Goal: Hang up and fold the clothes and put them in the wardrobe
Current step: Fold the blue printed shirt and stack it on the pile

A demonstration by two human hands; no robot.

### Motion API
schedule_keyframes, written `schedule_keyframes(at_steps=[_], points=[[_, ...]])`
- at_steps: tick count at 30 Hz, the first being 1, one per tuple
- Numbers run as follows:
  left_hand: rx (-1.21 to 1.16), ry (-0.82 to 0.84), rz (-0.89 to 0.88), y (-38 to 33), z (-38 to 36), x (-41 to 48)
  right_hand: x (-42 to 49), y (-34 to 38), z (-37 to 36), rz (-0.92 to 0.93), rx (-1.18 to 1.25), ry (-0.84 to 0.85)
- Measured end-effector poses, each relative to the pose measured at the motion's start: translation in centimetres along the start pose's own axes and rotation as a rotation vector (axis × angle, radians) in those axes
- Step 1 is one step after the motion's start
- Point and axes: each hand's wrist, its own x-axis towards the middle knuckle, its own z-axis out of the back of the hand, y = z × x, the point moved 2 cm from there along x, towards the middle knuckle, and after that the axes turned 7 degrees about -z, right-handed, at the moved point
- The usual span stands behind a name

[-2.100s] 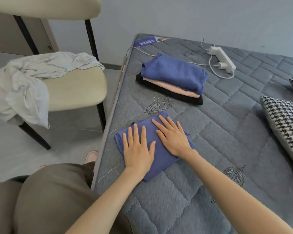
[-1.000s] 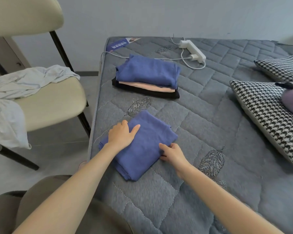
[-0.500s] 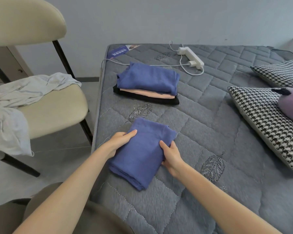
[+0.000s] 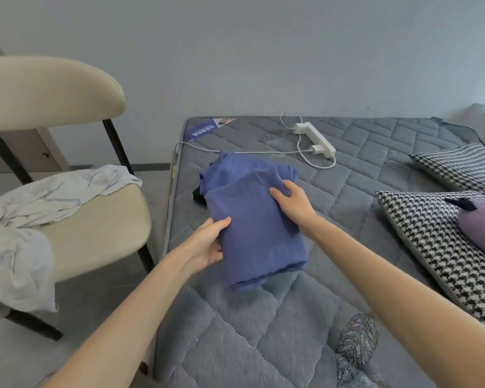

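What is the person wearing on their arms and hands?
Nothing that shows: the left hand and right hand are bare, with no gloves, rings, watch or bracelet, and no sleeve appears anywhere up to the picture's edge.

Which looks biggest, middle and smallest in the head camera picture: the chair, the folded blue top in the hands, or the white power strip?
1. chair: biggest by far.
2. folded blue top: middle.
3. white power strip: smallest, though it lies farther from the camera, which shrinks it in the picture.
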Motion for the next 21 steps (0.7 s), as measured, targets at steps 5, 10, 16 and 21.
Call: schedule_keyframes(at_steps=[5, 10, 16, 21], points=[[-0.278, 0.011, -0.040, -3.5, -2.8, 2.7, 6.6, 5.6, 0.9, 0.136, -0.237, 0.007], [-0.480, -0.025, -0.083, -5.9, -5.9, 6.6, 13.0, 9.7, 0.8, 0.301, -0.478, 0.037], [-0.635, -0.166, -0.142, -6.5, -8.1, 11.9, 19.7, 11.6, -1.8, 0.498, -0.811, 0.086], [-0.578, -0.134, 0.060, -4.1, -7.0, 15.1, 23.7, 8.6, -5.2, 0.403, -1.093, 0.207]])
